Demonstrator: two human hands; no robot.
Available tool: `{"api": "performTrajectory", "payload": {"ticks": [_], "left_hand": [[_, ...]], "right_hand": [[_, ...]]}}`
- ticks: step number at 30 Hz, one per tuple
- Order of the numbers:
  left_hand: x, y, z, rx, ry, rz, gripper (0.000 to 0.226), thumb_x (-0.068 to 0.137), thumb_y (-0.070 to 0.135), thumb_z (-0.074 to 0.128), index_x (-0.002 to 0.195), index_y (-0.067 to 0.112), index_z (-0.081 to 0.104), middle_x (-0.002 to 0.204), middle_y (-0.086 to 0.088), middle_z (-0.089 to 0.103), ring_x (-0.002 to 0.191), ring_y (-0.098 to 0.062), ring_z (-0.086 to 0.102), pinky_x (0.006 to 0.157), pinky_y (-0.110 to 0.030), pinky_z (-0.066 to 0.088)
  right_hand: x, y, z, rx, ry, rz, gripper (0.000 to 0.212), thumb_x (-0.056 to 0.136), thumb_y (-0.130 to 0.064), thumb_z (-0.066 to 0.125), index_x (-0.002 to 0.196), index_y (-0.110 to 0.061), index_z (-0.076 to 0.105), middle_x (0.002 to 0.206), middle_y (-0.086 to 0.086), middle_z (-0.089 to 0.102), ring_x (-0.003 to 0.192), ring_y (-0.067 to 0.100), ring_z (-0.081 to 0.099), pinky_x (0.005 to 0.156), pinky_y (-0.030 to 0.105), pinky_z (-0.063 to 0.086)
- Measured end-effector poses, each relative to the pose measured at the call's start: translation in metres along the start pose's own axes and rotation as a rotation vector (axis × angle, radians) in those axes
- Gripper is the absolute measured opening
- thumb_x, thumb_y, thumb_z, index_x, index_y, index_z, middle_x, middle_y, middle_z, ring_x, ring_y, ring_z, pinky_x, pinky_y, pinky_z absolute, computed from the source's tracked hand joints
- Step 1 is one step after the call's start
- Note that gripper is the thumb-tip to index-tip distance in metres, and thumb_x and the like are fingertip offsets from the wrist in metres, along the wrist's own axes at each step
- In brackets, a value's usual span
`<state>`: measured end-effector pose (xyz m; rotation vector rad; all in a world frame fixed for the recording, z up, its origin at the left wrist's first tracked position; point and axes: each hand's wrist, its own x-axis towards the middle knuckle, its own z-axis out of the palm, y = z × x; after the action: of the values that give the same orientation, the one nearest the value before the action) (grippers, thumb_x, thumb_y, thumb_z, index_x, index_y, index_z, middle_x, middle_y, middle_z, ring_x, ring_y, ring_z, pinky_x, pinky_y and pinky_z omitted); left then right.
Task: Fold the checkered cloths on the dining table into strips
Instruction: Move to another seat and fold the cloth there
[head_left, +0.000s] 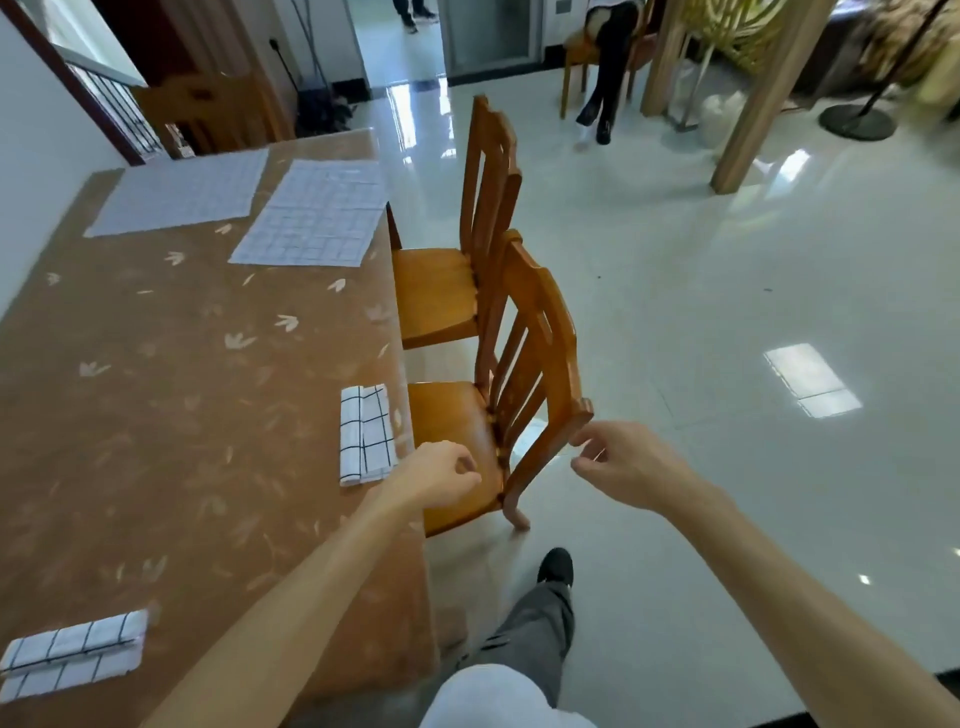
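A: L to R, go.

B: Near-left strip (72, 654), bottom corner of the table (182, 364). Folded, long axis running across the view, slightly tilted.

A: Far end?

B: Two not yet folded: left flat cloth (179, 192), then right flat cloth (317, 213). Both spread out, roughly square, so no real long axis. The right one's corner reaches the table edge.

A: Handling?

B: Thin, light, limp, I'd say, and won't hold shape alone. Not fragile. Best bet: pinch two corners of one side, lay it over, smooth flat.

A: Next?

B: Edge strip (366, 434), right by the table's edge. Long axis points away from the person, along that edge.

A: Hands?

B: Left hand (441, 475) hovers by the table edge, fingers loosely curled, empty. Right hand (623, 465) is just beside the near chair (540, 332), at its top corner, fingers loosely curled, nothing gripped. Touching the wood? Can't tell.
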<state>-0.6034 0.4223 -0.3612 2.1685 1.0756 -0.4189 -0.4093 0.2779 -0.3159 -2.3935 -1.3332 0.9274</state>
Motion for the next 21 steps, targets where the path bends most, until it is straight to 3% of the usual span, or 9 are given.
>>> {"api": "performTrajectory", "payload": {"ticks": [3,6,14,21], "left_hand": [[0.045,0.011,-0.006,-0.023,-0.009,-0.045,0.031,0.100,0.040,0.057,0.127,0.025,0.063,0.129,0.003,0.063,0.106,-0.009,0.056,0.080,-0.021,0.050],[0.086,0.026,-0.022,-0.085,0.019,-0.103,0.030,0.099,0.042,0.058,0.125,0.026,0.063,0.127,0.002,0.064,0.109,-0.011,0.059,0.086,-0.025,0.053],[0.156,0.063,-0.068,-0.161,0.106,-0.254,0.029,0.101,0.035,0.057,0.125,0.021,0.065,0.128,-0.001,0.065,0.108,-0.012,0.060,0.081,-0.023,0.046],[0.221,0.095,-0.098,-0.280,0.143,-0.435,0.036,0.101,0.036,0.057,0.132,0.019,0.062,0.134,-0.004,0.063,0.121,-0.019,0.060,0.099,-0.032,0.053]], "right_hand": [[0.039,0.013,-0.024,-0.030,-0.015,-0.052,0.025,0.098,-0.029,0.056,0.117,-0.019,0.069,0.101,-0.004,0.069,0.091,0.014,0.065,0.079,0.025,0.054],[0.084,0.021,-0.052,-0.052,-0.053,-0.066,0.029,0.097,-0.038,0.057,0.118,-0.020,0.067,0.104,-0.005,0.071,0.091,0.014,0.067,0.084,0.029,0.058],[0.197,0.030,-0.133,-0.105,-0.144,-0.184,0.031,0.096,-0.034,0.056,0.123,-0.020,0.065,0.111,-0.002,0.072,0.098,0.015,0.067,0.091,0.033,0.057],[0.300,0.075,-0.191,-0.137,-0.251,-0.287,0.032,0.089,-0.033,0.057,0.118,-0.026,0.066,0.099,-0.015,0.071,0.096,0.009,0.065,0.088,0.032,0.054]]}}
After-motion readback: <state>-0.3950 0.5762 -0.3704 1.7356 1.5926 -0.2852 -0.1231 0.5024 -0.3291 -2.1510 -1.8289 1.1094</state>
